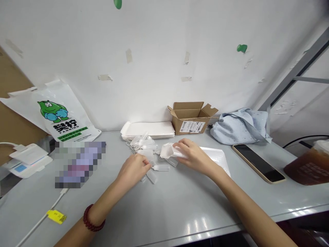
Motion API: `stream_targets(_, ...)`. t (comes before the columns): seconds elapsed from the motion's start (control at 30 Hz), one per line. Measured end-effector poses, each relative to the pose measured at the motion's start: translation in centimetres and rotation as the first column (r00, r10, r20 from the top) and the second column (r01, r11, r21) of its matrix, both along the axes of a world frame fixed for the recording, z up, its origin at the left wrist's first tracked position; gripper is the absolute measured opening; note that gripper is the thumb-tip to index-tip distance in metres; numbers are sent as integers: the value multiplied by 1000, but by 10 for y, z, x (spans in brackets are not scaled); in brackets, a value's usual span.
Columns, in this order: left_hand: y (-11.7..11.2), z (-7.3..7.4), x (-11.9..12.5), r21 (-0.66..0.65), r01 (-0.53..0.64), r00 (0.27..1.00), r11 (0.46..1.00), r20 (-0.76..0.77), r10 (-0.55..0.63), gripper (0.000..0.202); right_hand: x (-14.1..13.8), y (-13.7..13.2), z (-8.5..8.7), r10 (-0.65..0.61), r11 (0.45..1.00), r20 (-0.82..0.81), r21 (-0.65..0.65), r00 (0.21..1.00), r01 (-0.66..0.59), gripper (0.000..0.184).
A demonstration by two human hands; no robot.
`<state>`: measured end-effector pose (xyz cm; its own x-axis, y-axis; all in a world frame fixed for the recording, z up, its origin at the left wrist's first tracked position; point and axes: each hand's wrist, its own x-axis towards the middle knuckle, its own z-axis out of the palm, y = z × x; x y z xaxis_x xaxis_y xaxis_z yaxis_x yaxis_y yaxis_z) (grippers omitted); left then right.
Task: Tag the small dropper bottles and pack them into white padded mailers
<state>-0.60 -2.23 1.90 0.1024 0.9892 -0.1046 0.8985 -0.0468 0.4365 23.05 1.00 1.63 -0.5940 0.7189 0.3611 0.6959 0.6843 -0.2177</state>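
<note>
My left hand [133, 168] is curled over a small clear plastic bottle [151, 176] lying on the grey table [167, 209], fingers closed on it. A red bead bracelet sits on that wrist. My right hand [191, 155] grips a small white bag [168, 150] with its mouth held open, facing left. Several more small clear bottles [144, 143] lie in a loose pile just beyond both hands. One bottle [161, 167] lies between the hands.
A stack of flat white bags [149, 129] and an open cardboard box [190, 117] stand by the wall. A phone [258, 162], a blue cloth [240, 126] and a brown drink cup [309, 166] are at the right. A printed plastic bag [61, 115], a white device [27, 158] and a cable are at the left.
</note>
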Motion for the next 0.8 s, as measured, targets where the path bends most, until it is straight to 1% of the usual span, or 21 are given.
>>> stream_targets(0.2,-1,-7,4,19,18,999,1000,-46,-17,20,0,0,-1,-9,1000,15,-3,1000,9,34)
stream_targets(0.27,-1,-6,4,12,-5,999,1000,-46,6,19,0,0,0,-11,1000,14,-9,1000,11,34)
stream_targets(0.37,-4,-4,3,43,-26,999,999,-42,28,15,0,0,1,-8,1000,18,-6,1000,8,34)
stream_targets(0.53,-8,-1,5,88,81,996,993,-33,-79,21,0,-1,2,-10,1000,25,-4,1000,10,32)
stream_targets(0.6,-8,1,5,95,101,994,990,20,-103,19,0,-1,2,-6,1000,19,4,1000,6,32)
stream_targets(0.7,-8,6,5,145,119,972,982,184,-145,15,-1,-2,3,-10,1000,27,5,1000,9,32)
stream_targets(0.73,-9,9,4,163,113,959,980,240,-150,14,-1,-2,3,-12,1000,33,2,999,12,31)
stream_targets(0.8,-10,15,1,183,65,938,981,325,-122,14,-1,-2,4,-16,1000,44,-5,999,17,32)
